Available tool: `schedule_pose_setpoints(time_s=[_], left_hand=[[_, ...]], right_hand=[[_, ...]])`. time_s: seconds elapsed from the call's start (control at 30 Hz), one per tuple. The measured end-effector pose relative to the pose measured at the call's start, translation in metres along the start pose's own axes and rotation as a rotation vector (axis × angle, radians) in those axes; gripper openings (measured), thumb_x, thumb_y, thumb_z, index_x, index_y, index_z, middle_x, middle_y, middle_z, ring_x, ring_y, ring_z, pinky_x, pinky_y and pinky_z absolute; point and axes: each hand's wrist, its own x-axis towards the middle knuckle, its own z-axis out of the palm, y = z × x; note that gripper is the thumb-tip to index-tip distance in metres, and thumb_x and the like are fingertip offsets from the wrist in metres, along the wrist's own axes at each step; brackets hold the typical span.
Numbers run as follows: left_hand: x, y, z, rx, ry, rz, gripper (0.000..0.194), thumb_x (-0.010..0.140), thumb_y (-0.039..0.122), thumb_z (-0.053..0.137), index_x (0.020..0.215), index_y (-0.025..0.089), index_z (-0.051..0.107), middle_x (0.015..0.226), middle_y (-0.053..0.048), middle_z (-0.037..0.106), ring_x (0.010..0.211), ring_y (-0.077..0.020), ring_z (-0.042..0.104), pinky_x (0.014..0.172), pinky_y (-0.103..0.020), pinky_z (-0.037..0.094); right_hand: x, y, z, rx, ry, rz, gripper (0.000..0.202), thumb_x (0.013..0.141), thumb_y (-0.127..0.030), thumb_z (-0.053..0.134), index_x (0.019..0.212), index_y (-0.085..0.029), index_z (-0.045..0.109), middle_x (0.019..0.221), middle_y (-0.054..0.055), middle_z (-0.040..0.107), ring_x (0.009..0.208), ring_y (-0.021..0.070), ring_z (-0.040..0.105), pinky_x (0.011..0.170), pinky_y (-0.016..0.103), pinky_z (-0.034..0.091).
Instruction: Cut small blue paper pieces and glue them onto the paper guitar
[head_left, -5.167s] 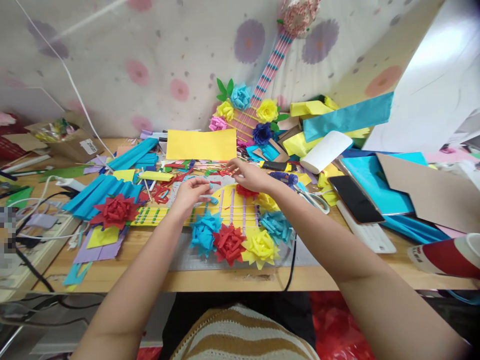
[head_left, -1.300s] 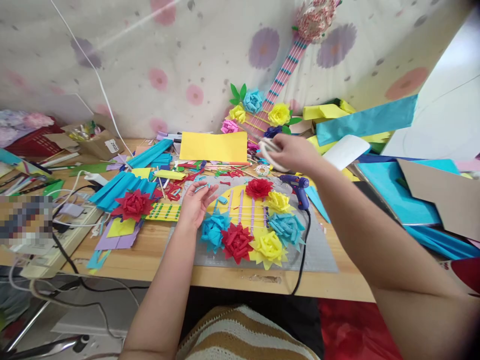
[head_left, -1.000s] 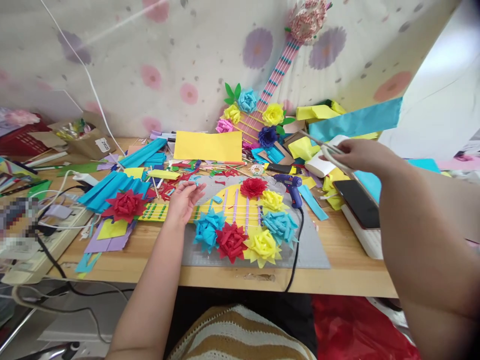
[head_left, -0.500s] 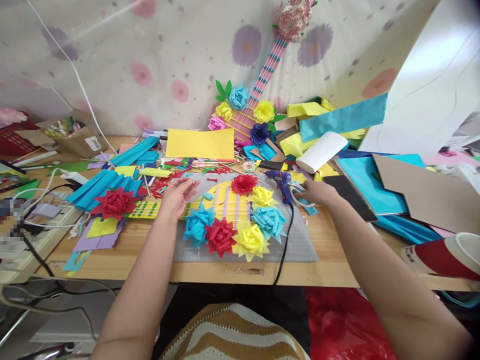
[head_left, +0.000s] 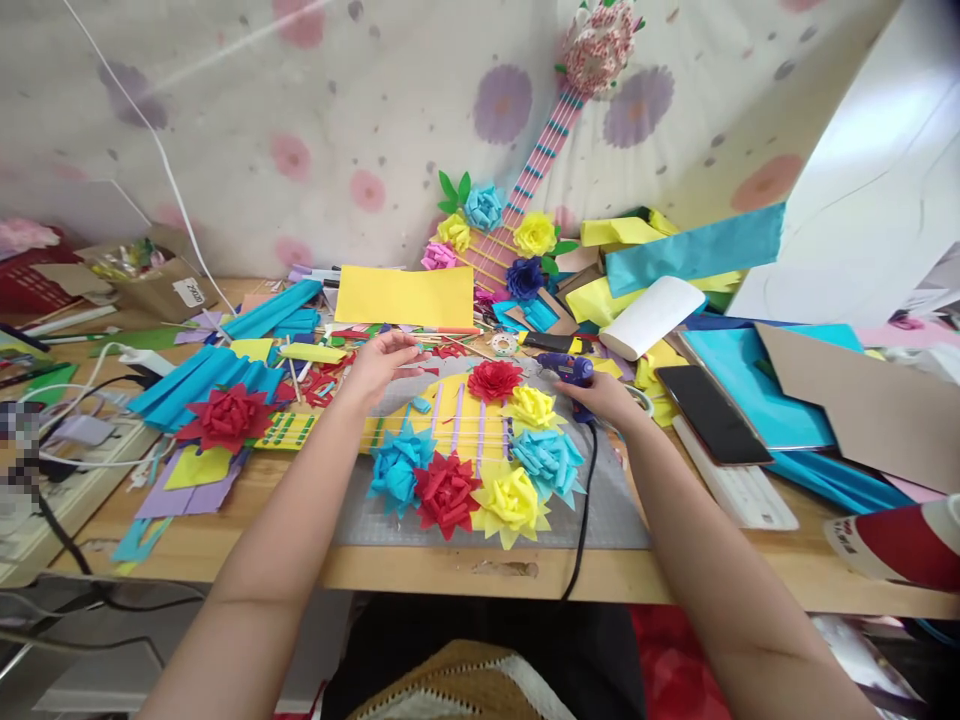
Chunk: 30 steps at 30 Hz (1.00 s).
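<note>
Right hand (head_left: pixel 609 395): fingers curled at the handle of the deep-blue plastic glue gun (head_left: pixel 566 367); tips partly hidden, can't tell if they're closed on it. Left hand (head_left: pixel 375 368): fingers loosely bent, slightly spread; can't tell if anything small sits between the tips. Flat yellow paper-covered guitar (head_left: pixel 466 432) lies between and below both sets of fingers, neck passing under the left forearm.

Risks, my read:
- Nozzle points left from the right fingers, toward the layered red paper flower (head_left: pixel 495 380). If the gun's hot, a low sweep could drip on or crush petals.
- Thin black cable (head_left: pixel 589 500) runs down from the right fingers, over the grey cutting mat (head_left: pixel 616 505), off the table edge. A hard pull could drag it against the spiky light-blue paper flower (head_left: pixel 550 462).
- Small blue folded piece (head_left: pixel 421 405) sits just below the left fingertips; a dropped knuckle could shift it.
- Pale loop-handled scissors (head_left: pixel 643 402) right beside the right wrist, easy to bump backing out
</note>
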Motion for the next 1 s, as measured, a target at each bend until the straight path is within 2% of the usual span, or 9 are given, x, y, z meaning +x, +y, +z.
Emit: schedule_pose_setpoints(time_s=[0.1,0.17,0.27,0.37,0.43,0.53,0.6,0.73,1.0], left_hand=[[0.013,0.004,0.003,0.052,-0.050,0.023,0.022,0.059,0.017,0.076,0.072,0.013,0.060,0.072,0.000,0.062,0.074,-0.0175,0.067,0.058,-0.025,0.054],[0.017,0.003,0.005,0.070,-0.069,0.023,0.021,0.059,0.017,0.076,0.071,0.013,0.060,0.070,0.000,0.061,0.073,-0.0181,0.067,0.058,-0.026,0.054],[0.018,-0.001,0.009,0.086,-0.080,0.025,0.017,0.062,0.015,0.074,0.072,0.013,0.060,0.072,-0.001,0.061,0.074,-0.0187,0.067,0.059,-0.027,0.055],[0.016,-0.004,0.010,0.110,-0.066,0.001,0.015,0.064,0.012,0.072,0.072,0.013,0.060,0.072,-0.001,0.061,0.072,-0.0188,0.067,0.060,-0.029,0.055],[0.014,-0.004,0.010,0.138,-0.062,-0.039,0.014,0.066,0.012,0.071,0.071,0.013,0.059,0.070,-0.001,0.061,0.070,-0.0187,0.068,0.059,-0.028,0.054],[0.013,-0.005,0.006,0.190,-0.101,-0.104,0.015,0.068,0.012,0.070,0.074,0.014,0.057,0.069,-0.001,0.061,0.069,-0.0178,0.068,0.053,-0.023,0.053],[0.013,-0.007,0.004,0.201,-0.122,-0.148,0.017,0.068,0.011,0.071,0.077,0.014,0.056,0.068,0.000,0.061,0.070,-0.0179,0.069,0.052,-0.022,0.053],[0.015,-0.011,0.001,0.184,-0.140,-0.198,0.018,0.070,0.007,0.068,0.078,0.014,0.054,0.071,-0.002,0.062,0.077,-0.0199,0.070,0.052,-0.022,0.054],[0.014,-0.008,0.003,0.167,-0.180,-0.256,0.019,0.071,0.005,0.068,0.081,0.013,0.055,0.077,-0.006,0.066,0.078,-0.0206,0.070,0.055,-0.024,0.056]], right_hand=[[0.009,-0.001,-0.004,0.105,0.137,0.028,0.045,0.072,-0.059,0.058,0.079,-0.015,0.066,0.074,0.010,0.067,0.068,0.0225,0.063,0.056,0.030,0.047],[0.011,-0.009,-0.016,0.315,0.223,-0.034,0.044,0.073,-0.056,0.059,0.089,-0.016,0.066,0.083,0.010,0.068,0.071,0.0200,0.063,0.057,0.028,0.048],[0.006,-0.032,-0.038,0.588,0.117,-0.186,0.046,0.074,-0.058,0.059,0.095,-0.017,0.064,0.087,0.009,0.068,0.070,0.0169,0.062,0.055,0.026,0.047],[-0.003,-0.061,-0.046,0.596,0.010,-0.328,0.048,0.072,-0.062,0.060,0.084,-0.016,0.064,0.069,0.005,0.062,0.057,0.0127,0.054,0.049,0.024,0.042],[-0.007,-0.076,-0.040,0.537,-0.036,-0.401,0.048,0.070,-0.064,0.060,0.075,-0.016,0.062,0.056,0.001,0.054,0.049,0.0097,0.046,0.045,0.023,0.037],[-0.007,-0.090,-0.019,0.473,-0.129,-0.502,0.048,0.070,-0.062,0.063,0.079,-0.015,0.063,0.051,-0.002,0.049,0.045,0.0081,0.041,0.043,0.023,0.034],[-0.004,-0.093,-0.005,0.461,-0.155,-0.584,0.049,0.069,-0.060,0.064,0.089,-0.014,0.066,0.058,0.000,0.057,0.050,0.0101,0.048,0.048,0.024,0.040],[0.003,-0.094,0.014,0.487,-0.151,-0.701,0.052,0.070,-0.057,0.065,0.105,-0.018,0.067,0.090,0.005,0.070,0.078,0.0203,0.063,0.072,0.034,0.051],[0.008,-0.092,0.019,0.458,-0.181,-0.722,0.049,0.073,-0.053,0.065,0.106,-0.018,0.068,0.106,0.006,0.070,0.095,0.0249,0.064,0.085,0.038,0.051]])
